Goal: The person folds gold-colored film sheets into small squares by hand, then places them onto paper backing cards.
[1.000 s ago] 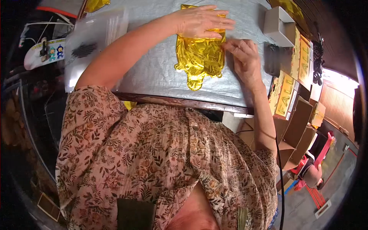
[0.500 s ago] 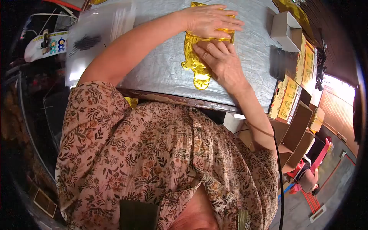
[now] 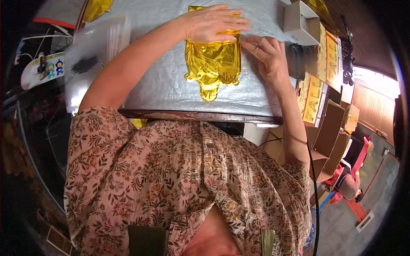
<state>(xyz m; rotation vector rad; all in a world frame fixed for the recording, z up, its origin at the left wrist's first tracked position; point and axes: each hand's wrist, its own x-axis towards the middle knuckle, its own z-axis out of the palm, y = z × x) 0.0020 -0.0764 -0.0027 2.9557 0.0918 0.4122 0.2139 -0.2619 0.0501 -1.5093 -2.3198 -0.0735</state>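
A shiny gold foil piece (image 3: 213, 59) lies on the silver-grey covered table, its rounded, knobbly end toward my body. My left hand (image 3: 215, 26) rests flat across the upper part of the foil, fingers stretched out and pointing right. At the foil's right edge is my right hand (image 3: 267, 53), fingers bent and drawn together, with the fingertips close to the edge. Whatever they may pinch there is too small to make out.
Clear plastic bags (image 3: 115, 40) and a dark patch of thin strands (image 3: 84, 65) lie at the left. A white open box (image 3: 301, 23), a black object (image 3: 294, 59) and yellow cartons (image 3: 314, 102) stand at the right. Another person (image 3: 348, 185) is far off at lower right.
My right hand has moved off the foil's surface to its right edge, uncovering the lower part. My left hand still lies on the foil. The whole view has shifted slightly.
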